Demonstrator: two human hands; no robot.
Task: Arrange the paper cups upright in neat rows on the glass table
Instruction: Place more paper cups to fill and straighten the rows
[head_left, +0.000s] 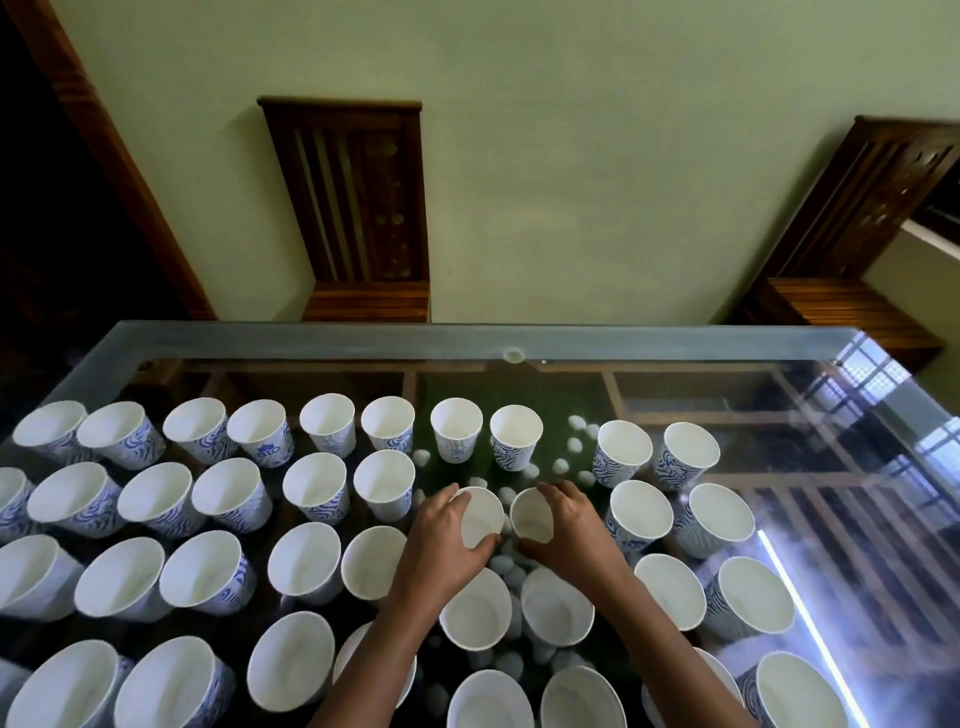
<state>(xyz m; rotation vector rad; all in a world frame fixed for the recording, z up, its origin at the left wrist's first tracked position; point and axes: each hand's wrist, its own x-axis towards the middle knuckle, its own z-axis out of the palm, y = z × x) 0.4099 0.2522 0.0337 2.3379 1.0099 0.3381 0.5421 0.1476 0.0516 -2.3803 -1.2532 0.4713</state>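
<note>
- Holding one cup (482, 519) in left grip (441, 535), second cup (531, 514) in right grip (569, 530), fingers curled round rims, at the second-row gap mid-tabletop (363, 340).
- Could topple crowded neighbours (384, 491) with forearms (374, 649).
- Could crush thin paper by squeezing.

You stand in what looks like a home dining room. Before you lies a glass table (467, 340), and two carved wooden chairs (353, 208) stand by the pale green wall (597, 156), with a dark wooden door frame (104, 156) at your left.
</note>
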